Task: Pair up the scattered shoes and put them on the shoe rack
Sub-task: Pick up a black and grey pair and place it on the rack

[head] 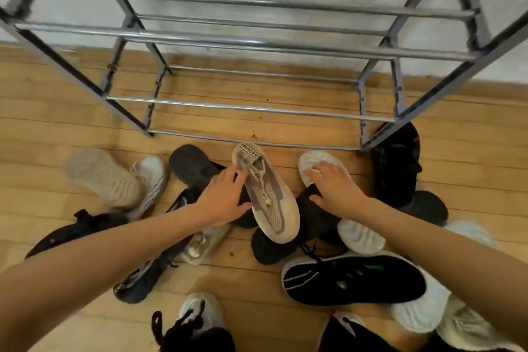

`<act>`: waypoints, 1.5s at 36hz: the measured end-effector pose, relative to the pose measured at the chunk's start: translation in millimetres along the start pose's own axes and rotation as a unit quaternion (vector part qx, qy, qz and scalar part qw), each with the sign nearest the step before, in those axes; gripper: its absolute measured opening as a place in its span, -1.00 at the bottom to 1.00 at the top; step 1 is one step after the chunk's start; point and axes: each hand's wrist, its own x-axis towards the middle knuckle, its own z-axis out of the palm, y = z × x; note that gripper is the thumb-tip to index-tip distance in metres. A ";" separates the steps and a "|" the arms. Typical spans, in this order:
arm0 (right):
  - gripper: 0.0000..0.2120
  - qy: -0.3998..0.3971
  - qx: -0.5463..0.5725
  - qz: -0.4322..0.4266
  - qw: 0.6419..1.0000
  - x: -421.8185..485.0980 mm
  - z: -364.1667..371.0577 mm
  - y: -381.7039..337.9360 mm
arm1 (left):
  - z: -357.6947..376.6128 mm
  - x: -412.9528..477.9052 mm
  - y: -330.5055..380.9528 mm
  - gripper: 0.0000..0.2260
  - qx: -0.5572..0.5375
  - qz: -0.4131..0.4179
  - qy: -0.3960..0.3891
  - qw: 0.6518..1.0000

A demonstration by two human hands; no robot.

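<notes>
Progress: the shoe rack (245,107) shows no shoes on its bars; every shoe lies scattered on the wooden floor (43,134), so pairing and racking all remain, by the look of it.
Left hand (221,200): fingers (228,174) loosely spread, tips touching the laced throat of the beige knit sneaker (267,194), not closed around it.
Beige knit sneaker: between both hands, atop dark shoes, just before the rack.
Right hand (334,188): fingers splayed flat over a white sole-up shoe (310,161), gripping nothing.

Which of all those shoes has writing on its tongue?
The beige mesh sneaker in the middle, beside the left hand. Its tongue tab reads "PROFE"; no other shoe shows lettering.
</notes>
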 end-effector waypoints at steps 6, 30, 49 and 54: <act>-0.19 -0.024 0.032 0.172 0.984 -12.3 13.4 7.2 | 22.4 2.2 4.4 -0.45 0.069 0.115 0.013 0.991; -0.48 -0.006 0.226 0.213 0.950 -48.2 -24.4 0.4 | 53.9 -7.8 55.7 -0.42 0.034 0.033 0.007 0.999; -0.90 0.078 0.784 0.257 0.560 -59.5 -67.7 -30.3 | 14.0 -52.0 97.2 -0.63 -0.508 0.049 0.071 0.857; -0.84 0.041 0.847 0.171 0.502 -74.5 -79.8 -29.2 | 18.8 -52.4 104.7 -0.70 -0.516 0.006 0.144 0.844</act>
